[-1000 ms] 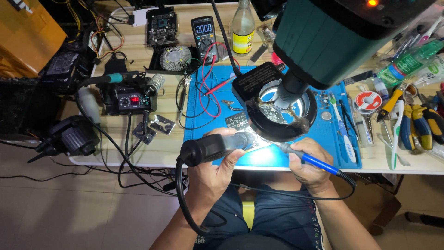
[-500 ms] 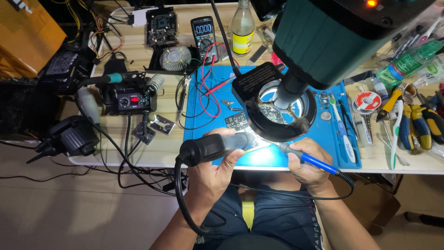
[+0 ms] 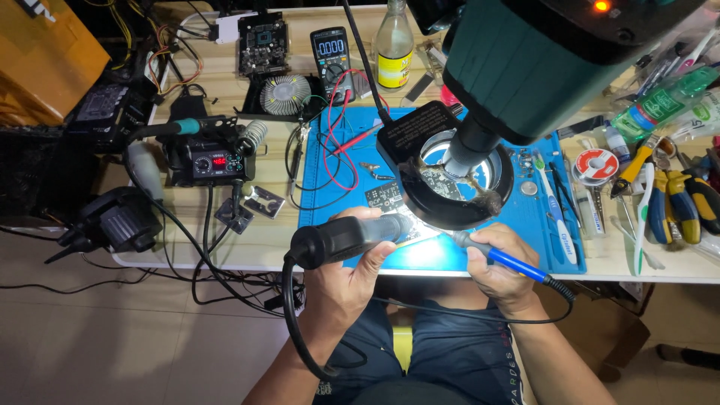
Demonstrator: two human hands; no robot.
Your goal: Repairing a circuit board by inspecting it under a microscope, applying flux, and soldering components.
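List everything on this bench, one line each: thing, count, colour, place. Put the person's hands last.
hot air handle: 1, black and grey, over the near edge of the mat
soldering iron: 1, blue and grey, near edge, right of centre
work mat: 1, blue, centre of the bench
microscope head: 1, dark green, above the mat
ring light: 1, black, under the microscope
multimeter: 1, black, back centre
bottle: 1, clear with yellow label, back centre
rework station: 1, black, left of the mat
cooler fan: 1, silver, back left
pliers: several, yellow and blue, far right
left hand: grip around the hot air handle
right hand: grip around the soldering iron
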